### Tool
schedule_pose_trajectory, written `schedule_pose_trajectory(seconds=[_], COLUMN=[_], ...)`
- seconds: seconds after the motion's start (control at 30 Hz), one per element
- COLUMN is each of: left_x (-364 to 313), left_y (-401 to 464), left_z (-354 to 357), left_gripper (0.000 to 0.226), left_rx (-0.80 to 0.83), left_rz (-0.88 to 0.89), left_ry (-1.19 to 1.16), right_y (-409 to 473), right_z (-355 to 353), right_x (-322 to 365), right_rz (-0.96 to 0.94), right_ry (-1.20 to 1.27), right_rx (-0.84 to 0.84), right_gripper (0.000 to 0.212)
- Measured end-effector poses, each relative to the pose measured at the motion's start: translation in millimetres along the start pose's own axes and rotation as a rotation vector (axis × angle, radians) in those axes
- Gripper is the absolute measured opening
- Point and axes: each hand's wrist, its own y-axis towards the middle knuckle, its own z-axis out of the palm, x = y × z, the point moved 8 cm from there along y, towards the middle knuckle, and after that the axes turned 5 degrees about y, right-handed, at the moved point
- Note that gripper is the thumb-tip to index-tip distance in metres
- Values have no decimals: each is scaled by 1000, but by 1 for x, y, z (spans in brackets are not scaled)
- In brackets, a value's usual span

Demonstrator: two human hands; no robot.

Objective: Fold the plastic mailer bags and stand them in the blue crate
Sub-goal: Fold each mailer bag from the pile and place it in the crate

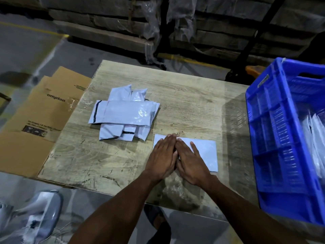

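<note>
A white plastic mailer bag [207,154] lies flat on the wooden table [184,95], near its front edge. My left hand [162,156] and my right hand [190,162] rest palm-down on it side by side, fingers straight and pressed together at the middle. They cover its left half. A loose pile of several white mailer bags [123,113] sits to the left and farther back. The blue crate [274,138] stands at the right of the table, with folded white bags [314,138] upright inside it.
Flattened cardboard boxes [40,117] lie on the floor left of the table. More white bags [35,213] lie on the floor at the lower left. Stacked wrapped pallets [123,20] and a dark rack post [246,50] stand behind the table.
</note>
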Motion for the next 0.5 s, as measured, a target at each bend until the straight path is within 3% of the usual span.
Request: schedule_pose_trajectory(seconds=[0.13, 0.5], left_x=[8, 10], left_y=[-2, -4], left_z=[8, 15], left_gripper=[61, 64], left_rx=[75, 156], left_rz=[-20, -21], left_ry=[206, 279], right_y=[-3, -30], right_z=[4, -5], right_x=[-4, -46], right_rz=[90, 226], right_ry=[-139, -233], right_rx=[-12, 68], right_gripper=[63, 83])
